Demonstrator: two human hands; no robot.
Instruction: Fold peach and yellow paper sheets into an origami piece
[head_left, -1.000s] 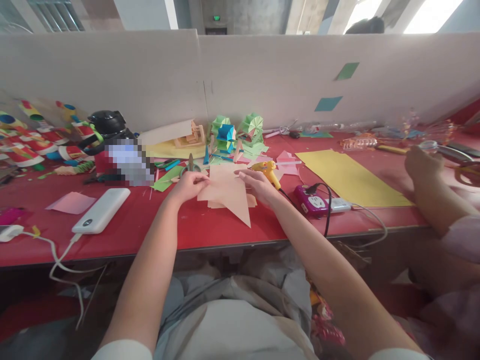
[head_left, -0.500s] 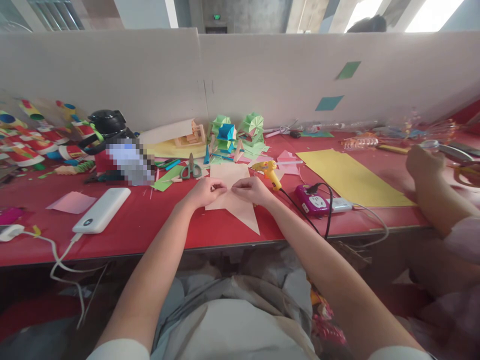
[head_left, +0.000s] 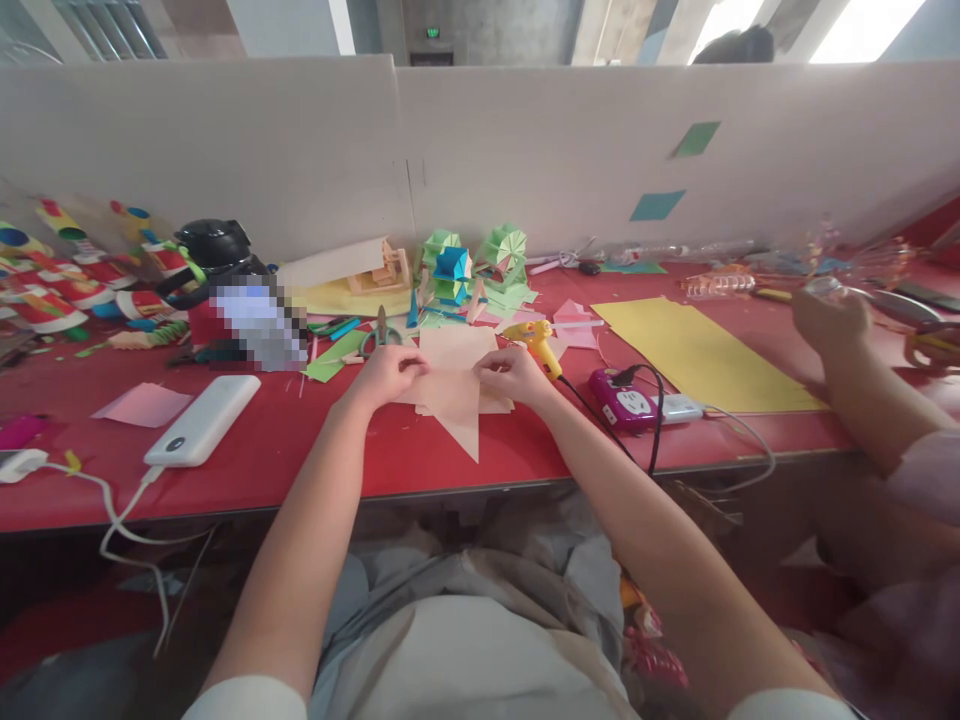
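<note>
A pale, peach-coloured sheet of paper (head_left: 457,415) with a pointed corner hanging towards me is pinched between my hands. My left hand (head_left: 390,376) grips its left side, fingertips closed together. On its right edge, my right hand (head_left: 514,374) holds it between thumb and fingers. Beneath and behind it lies more pale paper (head_left: 454,348) on the red table (head_left: 300,455). A yellow hot glue gun (head_left: 536,343) rests just beyond my right hand. Scissors with grey-green handles (head_left: 381,335) lie behind my left hand.
A white power bank (head_left: 204,420) with cables lies left, near a phone (head_left: 259,322). To the right are a purple power socket (head_left: 626,400) and a yellow sheet (head_left: 705,355). Green and blue folded-paper pieces (head_left: 454,270) stand behind. Another person's hand (head_left: 836,322) is at far right.
My hands have moved apart, the left one leftward. The paper has turned, its point swinging left to hang between my hands. The other person's hand at right has shifted slightly left.
</note>
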